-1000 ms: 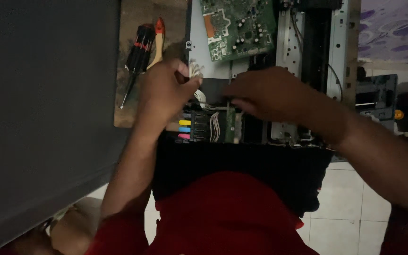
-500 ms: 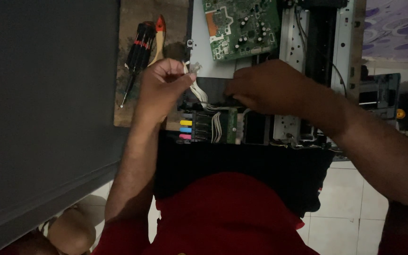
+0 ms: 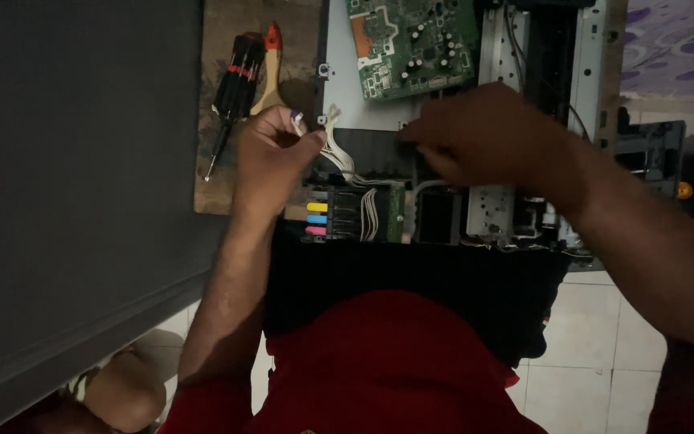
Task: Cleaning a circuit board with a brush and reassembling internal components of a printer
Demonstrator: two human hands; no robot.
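Observation:
An opened printer chassis [image 3: 347,88] lies in front of me with a green circuit board [image 3: 411,40] at the top and a cartridge block with yellow, blue and pink tabs [image 3: 316,219]. My left hand [image 3: 271,161] pinches the end of a white ribbon cable [image 3: 343,157] and lifts it off the chassis. My right hand [image 3: 483,137] is closed over the dark middle part of the printer, its fingertips hidden; I cannot tell what it grips.
A black and red screwdriver [image 3: 233,88] and a wooden-handled brush with an orange tip [image 3: 268,64] lie on a brown board [image 3: 218,177] to the left. A dark grey panel [image 3: 74,201] fills the left side. More machine parts [image 3: 652,153] stand at the right.
My left hand has risen from the cartridge area and pulled the white ribbon cable up and leftward. My right hand has shifted slightly right over the printer's middle.

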